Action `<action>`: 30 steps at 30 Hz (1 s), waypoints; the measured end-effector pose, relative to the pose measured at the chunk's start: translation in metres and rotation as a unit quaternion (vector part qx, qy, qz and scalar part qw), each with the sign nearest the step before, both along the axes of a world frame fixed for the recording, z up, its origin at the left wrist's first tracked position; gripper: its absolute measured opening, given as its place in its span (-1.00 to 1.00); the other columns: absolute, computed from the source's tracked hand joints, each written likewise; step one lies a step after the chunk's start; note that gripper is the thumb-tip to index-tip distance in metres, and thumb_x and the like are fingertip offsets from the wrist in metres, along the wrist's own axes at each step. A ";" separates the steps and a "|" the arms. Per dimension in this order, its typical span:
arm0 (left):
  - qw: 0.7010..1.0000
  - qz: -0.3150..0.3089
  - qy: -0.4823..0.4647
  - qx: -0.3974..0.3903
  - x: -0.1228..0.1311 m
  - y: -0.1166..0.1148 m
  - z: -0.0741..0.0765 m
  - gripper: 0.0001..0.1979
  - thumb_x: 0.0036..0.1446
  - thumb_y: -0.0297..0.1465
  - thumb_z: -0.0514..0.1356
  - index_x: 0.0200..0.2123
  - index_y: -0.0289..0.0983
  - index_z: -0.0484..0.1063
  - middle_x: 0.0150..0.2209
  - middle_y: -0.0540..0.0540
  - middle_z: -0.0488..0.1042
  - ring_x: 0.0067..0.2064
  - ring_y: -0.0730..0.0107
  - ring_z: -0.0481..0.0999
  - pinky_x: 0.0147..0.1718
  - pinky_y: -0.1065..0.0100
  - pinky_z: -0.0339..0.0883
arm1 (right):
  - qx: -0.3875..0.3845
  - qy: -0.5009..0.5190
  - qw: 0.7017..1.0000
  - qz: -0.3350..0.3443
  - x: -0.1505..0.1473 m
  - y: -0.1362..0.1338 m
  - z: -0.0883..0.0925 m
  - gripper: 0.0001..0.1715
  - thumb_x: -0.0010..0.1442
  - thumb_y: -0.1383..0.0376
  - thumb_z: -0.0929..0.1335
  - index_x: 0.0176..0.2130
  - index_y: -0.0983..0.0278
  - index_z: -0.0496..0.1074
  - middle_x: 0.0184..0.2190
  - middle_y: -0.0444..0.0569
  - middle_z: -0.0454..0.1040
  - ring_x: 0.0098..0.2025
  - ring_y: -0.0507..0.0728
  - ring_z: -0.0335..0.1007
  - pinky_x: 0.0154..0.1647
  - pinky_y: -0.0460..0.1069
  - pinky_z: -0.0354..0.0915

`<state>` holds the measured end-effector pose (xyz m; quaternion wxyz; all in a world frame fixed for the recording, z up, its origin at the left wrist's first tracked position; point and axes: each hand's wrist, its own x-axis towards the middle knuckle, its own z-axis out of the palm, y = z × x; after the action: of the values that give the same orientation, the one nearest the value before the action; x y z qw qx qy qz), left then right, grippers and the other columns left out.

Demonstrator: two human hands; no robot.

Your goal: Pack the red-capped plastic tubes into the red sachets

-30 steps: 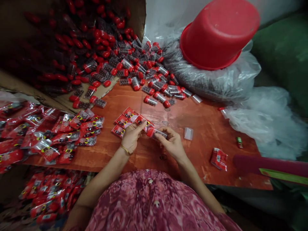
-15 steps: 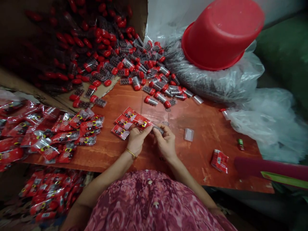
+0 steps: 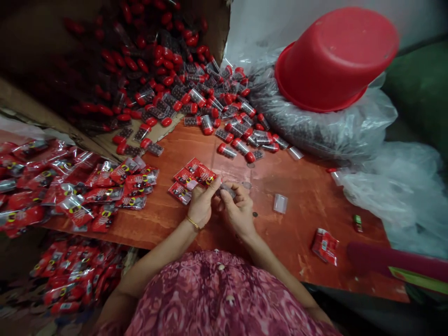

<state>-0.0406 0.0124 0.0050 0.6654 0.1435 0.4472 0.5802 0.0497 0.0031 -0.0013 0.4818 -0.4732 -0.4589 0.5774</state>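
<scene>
My left hand [image 3: 201, 205] is closed, its thumb and fingers at the right end of a red printed plastic packet [image 3: 205, 176]. My right hand [image 3: 238, 207] is closed opposite, thumb and curled fingers pinching a small dark grey item [image 3: 228, 190] with a dull sheen. The two hands' fingertips meet around this item and hide much of it, so its kind is unclear. More red packets [image 3: 180, 192] lie flat beyond my left hand. A small dark disc [image 3: 255, 214] lies on the table right beside my right hand.
Red-capped clear tubes [image 3: 227, 151] with dark contents spill from a cardboard box [image 3: 21, 109]. Filled red packets [image 3: 105, 193] are heaped at left. A red bucket [image 3: 325, 60] sits upside down on a plastic bag [image 3: 315, 128]. A clear piece [image 3: 280, 203] and crumpled packet [image 3: 325, 246] lie right.
My right fingers have curled more around the dark grey item, which now sits higher between the hands. The small dark disc has come into view beside them. The whole view has shifted slightly.
</scene>
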 end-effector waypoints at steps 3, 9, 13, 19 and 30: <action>0.999 -0.008 -0.019 -0.033 -0.006 0.001 -0.002 -0.66 -0.24 -0.19 0.35 -0.45 -0.36 0.53 -0.59 -0.04 0.46 -0.63 0.59 0.29 -0.73 0.52 0.01 | -0.011 0.013 0.997 0.075 0.006 -0.003 0.000 -0.59 0.02 0.04 0.38 -0.20 0.23 0.33 -0.45 -0.14 0.44 -0.54 -0.02 0.37 -0.46 -0.08 0.34; 0.996 -0.090 -0.016 0.003 -0.010 -0.006 -0.001 -0.61 -0.22 -0.16 0.34 -0.39 -0.36 0.54 -0.58 -0.03 0.46 -0.66 0.59 0.26 -0.78 0.52 0.00 | -0.012 -0.001 0.998 0.059 0.011 -0.010 -0.010 -0.61 0.00 0.06 0.39 -0.25 0.24 0.32 -0.60 -0.21 0.41 -0.65 -0.02 0.34 -0.56 -0.09 0.31; 0.998 -0.053 0.012 0.014 -0.010 -0.007 0.002 -0.70 -0.24 -0.24 0.36 -0.45 -0.36 0.55 -0.54 -0.06 0.50 -0.52 0.50 0.41 -0.55 0.47 0.27 | 0.030 -0.059 0.997 0.050 0.013 -0.014 -0.010 -0.68 0.08 0.12 0.35 -0.18 0.23 0.34 -0.49 -0.15 0.47 -0.68 -0.04 0.31 -0.66 -0.10 0.27; 1.000 0.000 -0.019 -0.009 -0.004 -0.005 -0.002 -0.73 -0.19 -0.24 0.33 -0.47 -0.34 0.55 -0.51 -0.10 0.54 -0.46 0.41 0.48 -0.40 0.40 0.31 | 0.134 -0.207 0.969 0.035 0.011 -0.018 -0.010 -0.67 0.10 0.20 0.34 -0.12 0.24 0.38 -0.28 0.02 0.52 -0.33 0.11 0.47 -0.29 0.03 0.41; 0.997 -0.051 0.022 0.046 -0.010 -0.010 0.005 -0.55 -0.09 -0.05 0.22 -0.31 -0.32 0.51 -0.48 -0.10 0.53 -0.57 0.47 0.40 -0.71 0.50 0.11 | -0.002 0.036 0.998 0.043 0.001 -0.010 -0.003 -0.64 -0.02 0.12 0.41 -0.23 0.21 0.34 -0.56 -0.22 0.43 -0.71 -0.05 0.29 -0.69 -0.13 0.25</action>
<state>-0.0505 0.0024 0.0098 0.6768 0.2090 0.4269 0.5622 0.0511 -0.0072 -0.0047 0.4722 -0.4327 -0.4599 0.6151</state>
